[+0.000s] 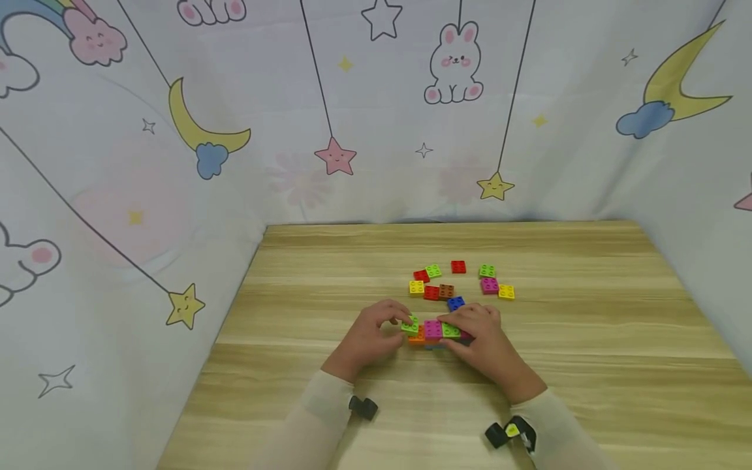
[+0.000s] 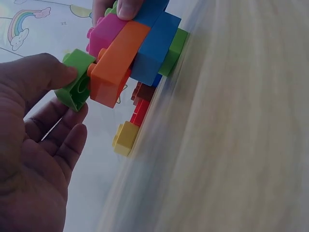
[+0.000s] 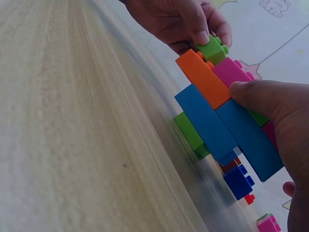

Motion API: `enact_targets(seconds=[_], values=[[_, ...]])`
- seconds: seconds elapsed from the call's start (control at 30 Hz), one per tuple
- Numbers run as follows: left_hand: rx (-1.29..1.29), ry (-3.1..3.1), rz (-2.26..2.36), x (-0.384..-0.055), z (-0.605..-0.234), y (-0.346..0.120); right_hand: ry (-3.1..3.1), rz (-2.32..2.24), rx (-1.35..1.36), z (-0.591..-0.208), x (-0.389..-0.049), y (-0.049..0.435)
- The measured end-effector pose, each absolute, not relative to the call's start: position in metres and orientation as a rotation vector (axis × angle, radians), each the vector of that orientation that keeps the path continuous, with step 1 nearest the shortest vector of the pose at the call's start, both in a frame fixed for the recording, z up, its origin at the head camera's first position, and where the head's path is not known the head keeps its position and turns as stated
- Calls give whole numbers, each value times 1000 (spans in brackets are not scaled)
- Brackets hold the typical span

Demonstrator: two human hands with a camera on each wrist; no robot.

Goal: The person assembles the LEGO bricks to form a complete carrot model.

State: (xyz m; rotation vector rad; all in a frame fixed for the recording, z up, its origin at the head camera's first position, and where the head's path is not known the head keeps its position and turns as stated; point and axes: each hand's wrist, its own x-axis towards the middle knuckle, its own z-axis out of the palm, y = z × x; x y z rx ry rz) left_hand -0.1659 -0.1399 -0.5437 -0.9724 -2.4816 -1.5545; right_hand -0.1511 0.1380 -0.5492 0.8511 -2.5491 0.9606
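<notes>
My left hand [image 1: 373, 334] pinches a lime green brick [image 2: 80, 60] between thumb and fingers. The brick is tilted, its hollow underside facing the left end of an orange brick [image 2: 118, 67]. That orange brick is part of a stepped stack. In the right wrist view a pink brick [image 3: 231, 72] sits on the orange one, long blue bricks [image 3: 207, 121] lie level with and below it, and a green brick [image 3: 190, 135] is at the bottom. My right hand [image 1: 480, 334] grips the stack, its thumb against the near side; its fingers partly hide the top right.
Loose bricks lie beyond the hands: a blue brick [image 1: 455, 303], a brown brick [image 1: 446, 291], a magenta brick [image 1: 489, 285], a yellow brick [image 1: 506, 292] and several red, green and yellow ones. The wooden table [image 1: 282, 391] ends at a patterned curtain [image 1: 388, 117] behind.
</notes>
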Motion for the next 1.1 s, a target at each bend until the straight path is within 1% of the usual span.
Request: enact_targets(seconds=[0.23,0.5,0.67,0.8,1.1], values=[[-965,-2513,-1504,-166,-544,-138,-2540,967,846,-547,-151,137],[-922,-2615,-1338,-166,-549,-134,-2547,966,839,-548,-150,136],[-951,-2627,-1280,-164,-543,-134,-2569,1000,816,-546,-149,134],[-980,-2632,-1264,-163,-538,-135,-2586,1035,796,-545,-148,133],[-949,-2703,-1308,-162,-534,-135,-2591,1056,774,-546,-145,130]])
